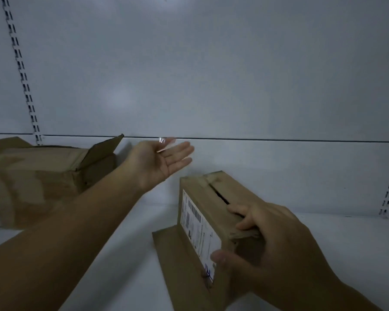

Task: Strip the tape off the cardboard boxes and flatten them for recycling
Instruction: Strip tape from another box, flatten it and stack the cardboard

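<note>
1. Head view, landmark: the small cardboard box [213,212] with the white shipping label [197,227] stands on the white shelf [323,243]. The top seam of this box is already open as a dark slit, and a bit of brown tape [208,179] remains at its far end.

2. The right hand [267,243] grips the near end of this box: the fingers are curled over the top edge into the slit and the thumb presses on the label side.

3. The left hand [160,160] is above and to the left of the box, palm up, fingers spread open. A shiny clear tape piece [164,144] seems to stick at its fingertips; it is blurred, so I cannot be sure.

4. A flat cardboard sheet [177,265] lies under the box. A larger opened box [38,176] is far to the left of it.

5. Risks, as I judge:
   - The tape can cling to the fingers and then stick on the shelf or on cardboard again.
   - The box is held by one hand only, so it can tip on the loose sheet.
   - The remaining tape can stop the flaps from folding flat.
</note>
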Motion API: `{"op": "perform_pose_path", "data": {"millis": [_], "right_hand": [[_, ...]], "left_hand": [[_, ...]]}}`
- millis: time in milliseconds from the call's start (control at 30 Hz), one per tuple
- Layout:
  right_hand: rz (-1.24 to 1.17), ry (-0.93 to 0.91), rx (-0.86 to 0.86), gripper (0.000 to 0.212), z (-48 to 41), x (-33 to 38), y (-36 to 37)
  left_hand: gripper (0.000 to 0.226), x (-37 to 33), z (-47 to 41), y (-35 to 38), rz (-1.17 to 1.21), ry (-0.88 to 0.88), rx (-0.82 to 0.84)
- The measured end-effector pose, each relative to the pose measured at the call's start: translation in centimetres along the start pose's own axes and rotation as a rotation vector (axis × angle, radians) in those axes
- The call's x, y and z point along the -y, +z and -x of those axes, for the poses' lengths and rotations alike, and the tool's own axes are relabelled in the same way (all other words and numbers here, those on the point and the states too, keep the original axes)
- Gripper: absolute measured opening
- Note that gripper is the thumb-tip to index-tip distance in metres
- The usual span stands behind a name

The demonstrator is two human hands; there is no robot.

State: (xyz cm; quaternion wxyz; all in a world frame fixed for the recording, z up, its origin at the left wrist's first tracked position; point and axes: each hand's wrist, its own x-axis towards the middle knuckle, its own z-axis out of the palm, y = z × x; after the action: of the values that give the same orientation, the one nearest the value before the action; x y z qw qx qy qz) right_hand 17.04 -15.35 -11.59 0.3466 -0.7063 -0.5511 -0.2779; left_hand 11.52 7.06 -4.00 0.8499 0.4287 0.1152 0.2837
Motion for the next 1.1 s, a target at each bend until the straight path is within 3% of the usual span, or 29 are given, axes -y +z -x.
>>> {"op": "perform_pose_path", "data": {"millis": [67, 167, 267, 367, 433, 500, 567, 633, 700, 767, 833, 967, 1033, 1100], "right_hand": [[-0.022, 0.056, 0.076, 0.039, -0.4, -0.5, -0.6], [-0.107, 0.153, 0.274, 0.021, -1.5, -2.0, -2.0], [-0.177, 0.218, 0.470, 0.030, -3.2, -3.4, -3.5], [-0.243, 0.286, 0.565, 0.033, -4.7, -3.8, -3.9], [-0.235, 0.326, 0.575, 0.029, -5.3, -3.7, -3.7], [-0.248, 0.380, 0.600, 0.027, -5.5, -3.9, -3.6], [-0.234, 0.400, 0.641, 0.031, -5.3, -3.8, -3.7], [-0.178, 0.378, 0.631, 0.010, -5.3, -3.3, -3.6], [-0.076, 0.375, 0.568, 0.049, -5.5, -2.7, -3.0], [0.027, 0.387, 0.485, 0.061, -5.8, -2.2, -2.1], [0.112, 0.382, 0.446, 0.057, -6.0, -1.8, -1.4], [0.194, 0.400, 0.486, 0.057, -6.5, -1.8, -0.9], [0.215, 0.417, 0.534, 0.058, -7.0, -1.5, -1.1], [0.237, 0.430, 0.582, 0.058, -7.6, -1.1, -1.2]], "left_hand": [[0.027, -1.4, -0.9, -1.8, 0.109, -0.036, 0.022], [0.027, -2.1, -1.9, -3.9, -0.054, -0.023, 0.048], [0.029, -1.8, -2.3, -5.4, -0.276, 0.013, -0.023], [0.028, -0.5, -2.0, -6.7, -0.834, 0.201, -0.056], [0.030, 0.6, -1.7, -7.9, -1.300, 0.353, 0.037], [0.038, 1.3, -1.3, -9.2, -1.480, 0.261, 0.155], [0.046, 1.5, -1.0, -10.5, -1.326, 0.072, 0.263], [0.051, 1.3, -1.0, -11.3, -1.159, -0.090, 0.394], [0.053, 1.1, -1.4, -11.6, -1.090, -0.218, 0.501], [0.053, 0.9, -1.5, -11.8, -1.039, -0.291, 0.546], [0.052, 0.9, -1.6, -12.2, -0.942, -0.253, 0.509], [0.041, 1.7, -1.4, -13.5, -0.567, -0.045, 0.194], [0.036, 2.6, -1.2, -13.3, -0.526, -0.013, 0.166], [0.032, 3.1, -0.8, -12.8, -0.555, 0.042, 0.249]]}}
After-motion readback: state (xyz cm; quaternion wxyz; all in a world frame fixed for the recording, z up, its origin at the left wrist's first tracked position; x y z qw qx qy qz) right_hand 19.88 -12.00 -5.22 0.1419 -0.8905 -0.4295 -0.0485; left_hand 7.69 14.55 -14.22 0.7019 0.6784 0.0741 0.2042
